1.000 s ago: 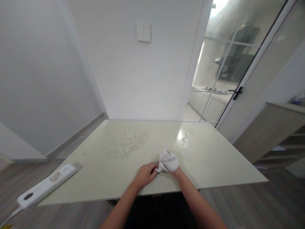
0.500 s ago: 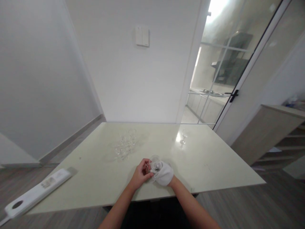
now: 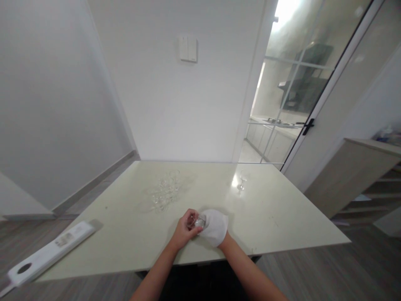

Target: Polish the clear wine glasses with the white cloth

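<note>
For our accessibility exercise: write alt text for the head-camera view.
A left hand holds a small clear glass against a white cloth covering the right hand, over a pale table. More glasses cluster behind.

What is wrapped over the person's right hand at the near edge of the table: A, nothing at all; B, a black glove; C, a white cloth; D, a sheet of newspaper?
C: a white cloth covers the right hand and presses against the small clear glass that the left hand holds over the table.

Glass cluster [image 3: 165,191], white strip [image 3: 46,256], table [image 3: 282,217]
</note>
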Demonstrator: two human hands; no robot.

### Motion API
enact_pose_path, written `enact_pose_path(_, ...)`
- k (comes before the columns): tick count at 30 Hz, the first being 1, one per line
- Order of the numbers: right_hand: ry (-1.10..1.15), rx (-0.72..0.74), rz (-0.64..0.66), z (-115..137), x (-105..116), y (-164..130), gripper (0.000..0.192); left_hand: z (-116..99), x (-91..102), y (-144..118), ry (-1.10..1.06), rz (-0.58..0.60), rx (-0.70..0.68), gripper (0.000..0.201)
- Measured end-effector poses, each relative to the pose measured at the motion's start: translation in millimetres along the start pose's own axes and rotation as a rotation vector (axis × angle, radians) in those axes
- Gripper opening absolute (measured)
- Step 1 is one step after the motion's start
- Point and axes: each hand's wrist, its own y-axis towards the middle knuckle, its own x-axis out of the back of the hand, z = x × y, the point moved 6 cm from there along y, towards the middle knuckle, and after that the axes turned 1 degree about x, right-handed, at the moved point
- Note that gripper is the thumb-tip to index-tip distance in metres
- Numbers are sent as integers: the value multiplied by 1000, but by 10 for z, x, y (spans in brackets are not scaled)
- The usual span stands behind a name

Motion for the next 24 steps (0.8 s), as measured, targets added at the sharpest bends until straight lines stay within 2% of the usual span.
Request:
enact_pose_path(5,-142,17,2,-39,-35,5,26,19,29,13,-11,-36,11,44)
enact_pose_path(11,-401,-61,44,-85,-54,-10,36,19,28,4,-40,-47,28,40)
enact_pose_path(14,-407,-45,67,-44,-62,-6,34,20,44,12,-57,-72,44,39)
enact_pose_path(19,-423,-129,47,-63,-31,29,37,83,115,45,-175,-173,78,45)
enact_pose_path(24,-290,-59,76,-99,-63,24,29,95,132,72,-278,-180,20,53)
